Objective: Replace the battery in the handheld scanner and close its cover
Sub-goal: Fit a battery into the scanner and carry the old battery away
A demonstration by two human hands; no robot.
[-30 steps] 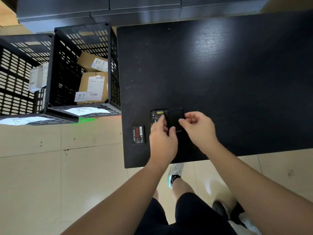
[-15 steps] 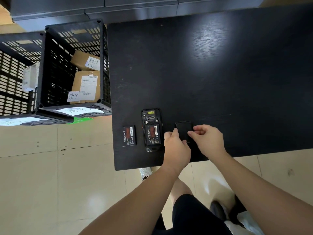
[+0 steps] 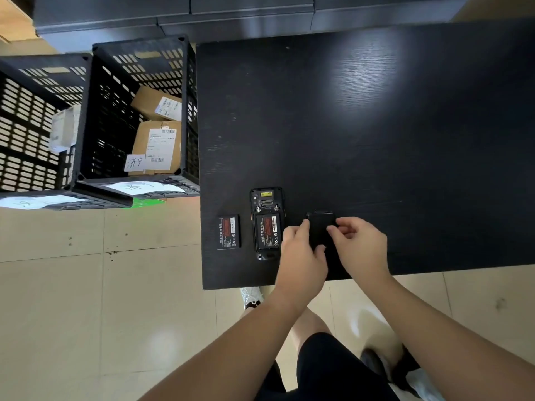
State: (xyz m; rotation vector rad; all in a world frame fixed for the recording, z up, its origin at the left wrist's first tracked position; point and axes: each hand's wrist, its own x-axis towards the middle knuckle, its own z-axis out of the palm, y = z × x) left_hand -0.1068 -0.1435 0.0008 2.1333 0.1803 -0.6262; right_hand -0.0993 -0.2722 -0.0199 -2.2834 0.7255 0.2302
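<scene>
While lying face-down on the black table [image 3: 362, 140] at lower centre of frame, back open with a battery [image 3: 268, 232] seated inside: the scanner [image 3: 265, 222]. Just left of it, apart, a second battery [image 3: 229, 232]. Just right, both pinching the black cover [image 3: 320, 230] between fingertips: left hand [image 3: 302, 256] and right hand [image 3: 362, 247].

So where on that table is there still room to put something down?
Nearly everywhere: the table is bare beyond the scanner and off to the right of the hands. It is crowded only at the near left corner, where the spare battery, scanner, cover, left hand and right hand sit close together.
</scene>
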